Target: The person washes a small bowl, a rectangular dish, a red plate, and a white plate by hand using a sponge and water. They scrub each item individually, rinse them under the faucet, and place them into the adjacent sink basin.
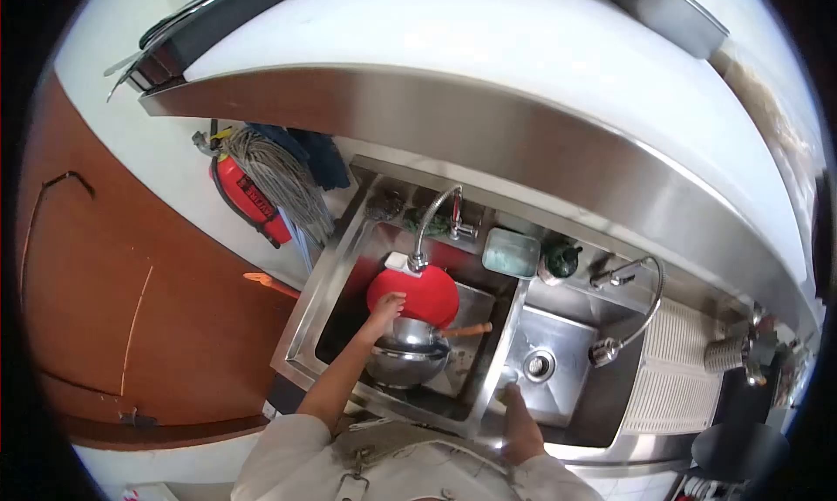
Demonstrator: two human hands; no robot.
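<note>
My left hand point(386, 309) reaches into the left sink basin point(475, 305). Its fingers are bent together over the lower left part of a round red flat piece point(427, 293), beside a metal pan with a wooden handle point(467, 330). What they grip, if anything, I cannot make out. Below the pan sits a shiny metal bowl point(408, 368). My right hand point(513, 396) is low at the left edge of the right sink basin point(558, 361), near the divider. Its fingers look closed around something small and pale that is not clear. The left faucet point(418, 259) hangs over the red piece.
A second hose faucet point(606, 351) hangs over the right basin. Behind the basins stand a plastic tub point(512, 252) and a dark green bottle point(562, 259). A ribbed drainboard point(671, 370) lies right. A mop point(283, 174) and fire extinguisher point(248, 203) hang left; a steel shelf point(392, 100) juts above.
</note>
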